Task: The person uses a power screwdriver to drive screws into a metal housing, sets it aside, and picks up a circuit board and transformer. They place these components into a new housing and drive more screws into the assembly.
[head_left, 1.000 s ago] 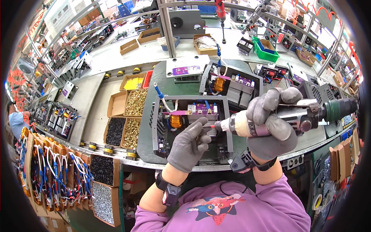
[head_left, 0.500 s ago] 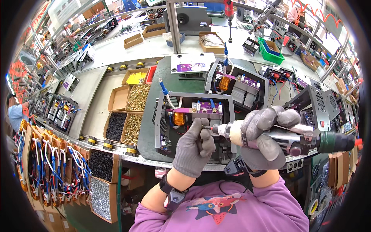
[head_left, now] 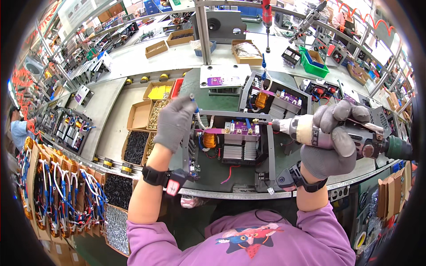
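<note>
My left hand [head_left: 174, 124], in a grey glove, pinches the blue-sleeved end of a white cable [head_left: 196, 111]. This cable rises from the left side of an open metal case [head_left: 271, 148]. Inside the case are a purple circuit board [head_left: 240, 128], a copper-wound ring coil [head_left: 209, 141] and silver heat sinks [head_left: 239, 153]. My right hand [head_left: 335, 146], also gloved, is wrapped round a power screwdriver [head_left: 305, 130] held level, its body partly taped. Its bit points left over the case's right rim, with a small brass-coloured screw [head_left: 256, 120] at the tip.
Left of the case stand cardboard boxes of brass screws [head_left: 157, 108] and black parts [head_left: 136, 146]. A second open case [head_left: 306, 104] sits behind. A red driver [head_left: 267, 17] hangs above the bench. Bundled coils with cables [head_left: 66, 190] hang at the lower left.
My left hand has moved left and away from the driver bit to the blue-sleeved cable end. My right hand has carried the screwdriver right and slightly up, uncovering the heat sinks.
</note>
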`<state>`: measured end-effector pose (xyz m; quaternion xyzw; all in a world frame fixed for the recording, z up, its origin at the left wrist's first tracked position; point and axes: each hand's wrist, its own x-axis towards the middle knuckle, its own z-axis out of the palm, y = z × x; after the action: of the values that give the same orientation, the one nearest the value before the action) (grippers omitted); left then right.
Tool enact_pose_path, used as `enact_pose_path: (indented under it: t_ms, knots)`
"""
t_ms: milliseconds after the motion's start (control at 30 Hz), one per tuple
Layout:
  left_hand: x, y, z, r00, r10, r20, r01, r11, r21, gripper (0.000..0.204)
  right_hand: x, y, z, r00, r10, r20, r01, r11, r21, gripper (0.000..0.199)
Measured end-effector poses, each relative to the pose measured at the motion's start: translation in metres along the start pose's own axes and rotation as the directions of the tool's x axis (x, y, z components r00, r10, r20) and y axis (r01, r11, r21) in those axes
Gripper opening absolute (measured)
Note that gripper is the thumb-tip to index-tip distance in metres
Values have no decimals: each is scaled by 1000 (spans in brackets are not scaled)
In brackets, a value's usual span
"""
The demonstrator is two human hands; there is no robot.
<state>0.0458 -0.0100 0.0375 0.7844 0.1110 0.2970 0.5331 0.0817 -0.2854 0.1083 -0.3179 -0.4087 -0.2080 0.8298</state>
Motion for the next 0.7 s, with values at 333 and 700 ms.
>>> enact_pose_path:
  t_ms: [333,700]
  knots:
    - [17,12,15,641,207,739,-666,629,401,18,-3,25,-13,978,208,-2,-206,974,97,46]
    - [31,7,28,671,-47,740,-493,717,492,19,-11,60,-4,842,538,36,-538,835,119,46]
